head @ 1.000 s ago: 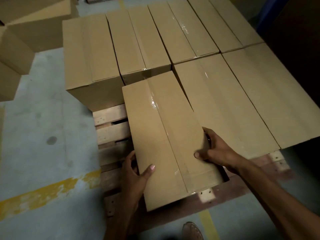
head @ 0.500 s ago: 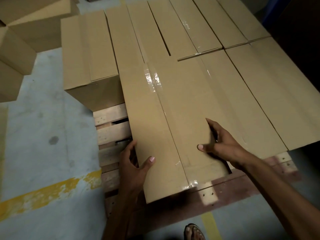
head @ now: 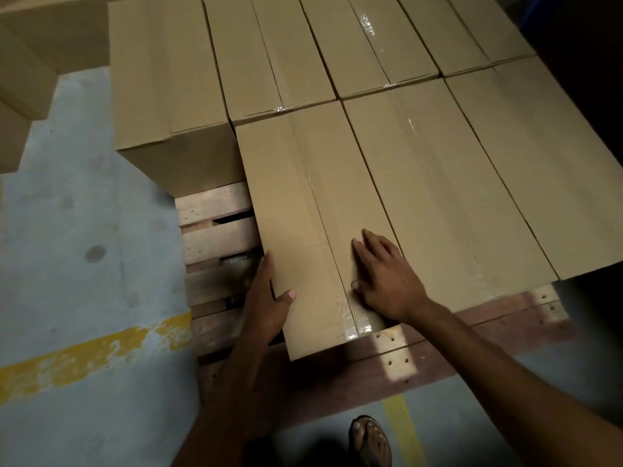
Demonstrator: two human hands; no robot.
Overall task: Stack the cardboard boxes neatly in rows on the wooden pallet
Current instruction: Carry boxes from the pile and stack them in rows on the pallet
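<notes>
A long taped cardboard box (head: pixel 303 210) lies on the wooden pallet (head: pixel 215 241) in the near row, its far end against the back row of boxes (head: pixel 279 59) and its right side against a neighbouring box (head: pixel 435 183). My left hand (head: pixel 266 301) grips the box's near left edge, thumb on top, fingers down its side. My right hand (head: pixel 384 274) lies flat on the box's top near the tape seam, fingers straight. Bare pallet slats show to the left of the box.
Another box (head: pixel 539 156) fills the near right of the pallet. More cardboard boxes (head: pixel 20 79) stand on the grey floor at the far left. A yellow floor line (head: pixel 87 355) runs at the left. A sandalled foot (head: pixel 371 439) stands near the pallet's front edge.
The box slid away from me and to the right, settling level against the back row and its neighbour. My right hand moved from the box's right side onto its top.
</notes>
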